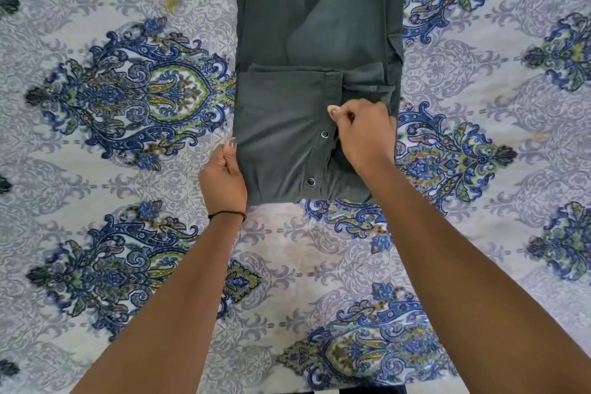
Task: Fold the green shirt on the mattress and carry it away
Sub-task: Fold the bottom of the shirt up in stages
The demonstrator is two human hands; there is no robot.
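The green shirt [307, 41] lies flat on the mattress [96, 169] as a long narrow strip running away from me, sleeves folded in. Its near end is doubled over, showing a placket with two snap buttons. My left hand [224, 179] pinches the near left edge of that folded part. My right hand [364, 131] grips the cloth by the placket on the right side, fingers curled into the fabric.
The mattress cover is pale grey with large blue, green and yellow paisley medallions on all sides of the shirt. A thin dark band circles my left wrist [227, 215]. Nothing else lies on the bed within view.
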